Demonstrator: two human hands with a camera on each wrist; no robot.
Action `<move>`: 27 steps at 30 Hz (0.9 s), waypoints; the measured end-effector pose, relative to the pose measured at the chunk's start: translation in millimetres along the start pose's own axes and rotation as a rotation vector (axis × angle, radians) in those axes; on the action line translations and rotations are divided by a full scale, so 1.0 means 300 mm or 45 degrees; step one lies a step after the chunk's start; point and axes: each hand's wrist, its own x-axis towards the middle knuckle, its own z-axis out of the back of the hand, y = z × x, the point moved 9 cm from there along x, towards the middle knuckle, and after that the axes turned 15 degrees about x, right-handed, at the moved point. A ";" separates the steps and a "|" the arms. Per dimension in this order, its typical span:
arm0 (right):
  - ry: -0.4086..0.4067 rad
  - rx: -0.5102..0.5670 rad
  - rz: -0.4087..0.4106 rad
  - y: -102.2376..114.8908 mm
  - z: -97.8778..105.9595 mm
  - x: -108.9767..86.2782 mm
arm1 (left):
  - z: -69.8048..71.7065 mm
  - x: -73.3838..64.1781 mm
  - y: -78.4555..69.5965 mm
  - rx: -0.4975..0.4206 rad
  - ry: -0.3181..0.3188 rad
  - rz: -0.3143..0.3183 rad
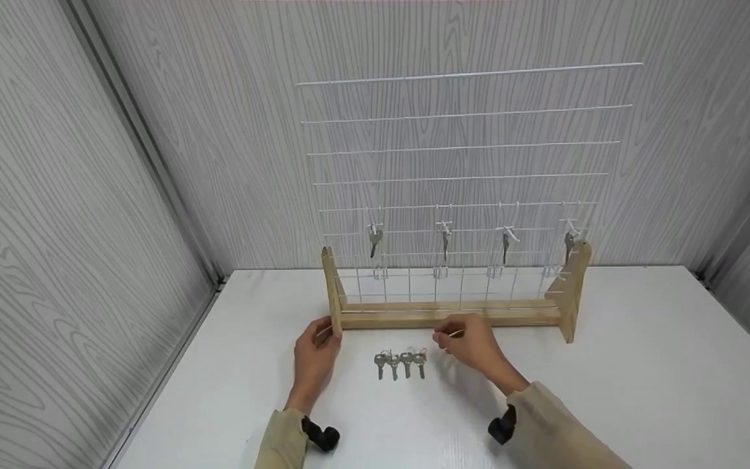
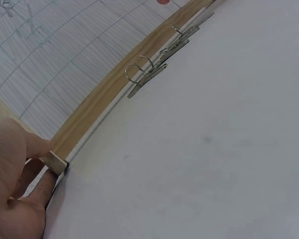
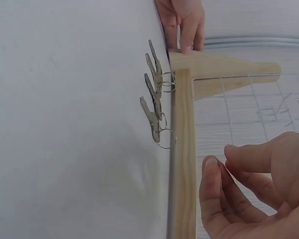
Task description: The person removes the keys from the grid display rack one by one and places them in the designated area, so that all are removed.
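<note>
My left hand (image 1: 316, 355) grips the front foot of the rack's left wooden side panel (image 2: 55, 162). The rack has a white wire grid (image 1: 463, 176) standing in a wooden base (image 1: 388, 319). Close in front of the base bar, my right hand (image 3: 259, 189) holds its thumb and fingertips near each other, with nothing visible between them. Several metal keys (image 1: 394, 365) with wire rings lie in a row on the table, between the two hands. In the right wrist view these keys (image 3: 152, 114) are beside the base bar, left of the right hand.
More keys hang from white hooks on the grid, among them a left one (image 1: 375, 241) and a right one (image 1: 569, 244). Lower hooks (image 1: 440, 272) carry no keys. The right wooden side panel (image 1: 573, 293) stands on the white table (image 1: 648, 378). Patterned walls (image 1: 206, 130) enclose the table.
</note>
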 end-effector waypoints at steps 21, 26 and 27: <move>-0.045 -0.066 0.123 0.161 0.152 -0.062 | -0.001 0.001 0.006 0.002 -0.003 0.020; -0.096 -0.083 0.157 0.190 0.203 -0.083 | -0.003 0.000 0.005 0.004 -0.001 0.024; -0.109 -0.086 0.164 0.195 0.215 -0.089 | -0.004 0.000 0.005 0.006 -0.001 0.026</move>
